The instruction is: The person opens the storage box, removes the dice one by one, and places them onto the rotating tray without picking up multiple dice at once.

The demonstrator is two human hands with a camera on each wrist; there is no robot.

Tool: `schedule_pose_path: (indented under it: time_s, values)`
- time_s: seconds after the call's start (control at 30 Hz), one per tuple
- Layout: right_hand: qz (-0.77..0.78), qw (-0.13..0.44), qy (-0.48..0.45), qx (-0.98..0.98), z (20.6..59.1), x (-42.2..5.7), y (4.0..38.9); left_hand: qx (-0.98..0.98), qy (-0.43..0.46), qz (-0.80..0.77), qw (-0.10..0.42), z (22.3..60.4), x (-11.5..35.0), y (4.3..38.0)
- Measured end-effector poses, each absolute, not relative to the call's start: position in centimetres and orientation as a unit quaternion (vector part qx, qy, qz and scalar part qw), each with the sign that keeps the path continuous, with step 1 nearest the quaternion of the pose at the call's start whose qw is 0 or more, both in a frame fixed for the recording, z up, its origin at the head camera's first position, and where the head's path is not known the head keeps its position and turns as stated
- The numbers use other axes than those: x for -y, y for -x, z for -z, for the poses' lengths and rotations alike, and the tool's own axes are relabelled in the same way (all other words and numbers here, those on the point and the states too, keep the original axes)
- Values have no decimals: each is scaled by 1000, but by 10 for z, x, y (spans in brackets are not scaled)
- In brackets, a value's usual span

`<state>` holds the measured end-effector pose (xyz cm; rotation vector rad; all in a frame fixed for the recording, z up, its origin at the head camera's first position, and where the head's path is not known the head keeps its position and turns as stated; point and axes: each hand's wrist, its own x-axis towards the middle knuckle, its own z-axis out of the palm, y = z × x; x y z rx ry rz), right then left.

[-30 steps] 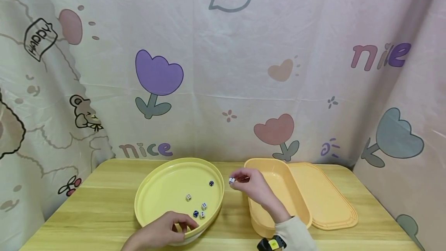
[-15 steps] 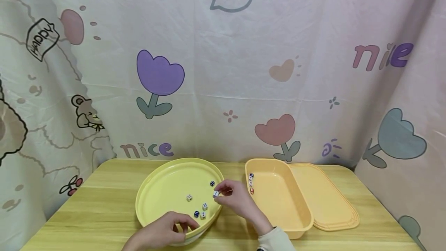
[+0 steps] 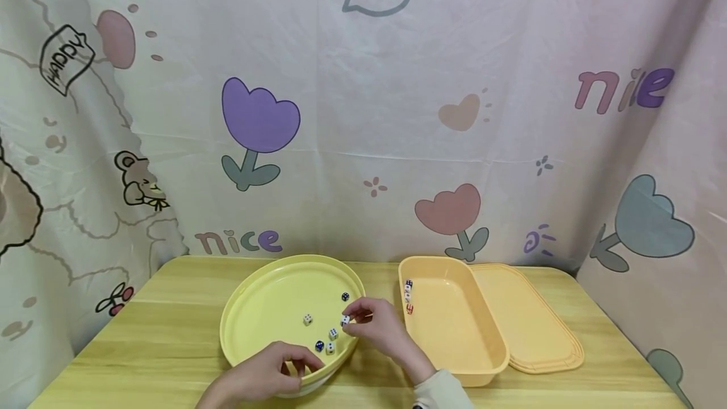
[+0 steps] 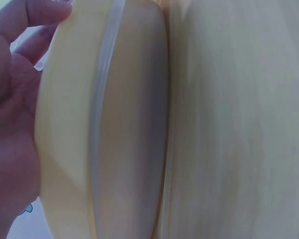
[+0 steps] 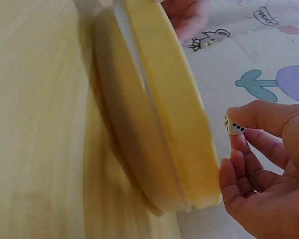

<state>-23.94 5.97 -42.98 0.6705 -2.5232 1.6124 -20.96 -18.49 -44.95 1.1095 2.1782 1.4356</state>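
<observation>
Head camera: the right hand (image 3: 377,327) reaches over the right side of the yellow tray (image 3: 261,308), pinching a white die (image 3: 345,320) at the very tips of its thumb and finger, so the gap between them is just the die. The left hand (image 3: 269,368) rests at the tray's near rim, its fingers bent over the edge. Lying on the tray are a far dark die (image 3: 345,296), a lone pale die (image 3: 308,319) and a near cluster (image 3: 333,334) of two white dice and a dark blue one, all apart from the pinching fingertips. To the right stands an orange box (image 3: 454,333), with a short row of dice (image 3: 408,295) along its left wall, and beside it an orange lid (image 3: 528,320) on the wooden table (image 3: 170,308).

Left wrist camera: the left hand grips the rim, one fingertip on the outer wall and another finger going behind it; what lies inside the tray is hidden.

Right wrist camera: the white die sits between the thumb and a fingertip, dotted faces exposed, clear of the rim. The other fingers curl beneath, close to the tray's edge; whether they touch it I cannot tell.
</observation>
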Motion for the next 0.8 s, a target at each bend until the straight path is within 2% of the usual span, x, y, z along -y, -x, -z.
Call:
schedule_pose_path:
  time_s: [0.8]
  values:
    - [-513, 55, -209, 831, 435, -57, 240, -759, -392, -499, 149, 449, 185, 209]
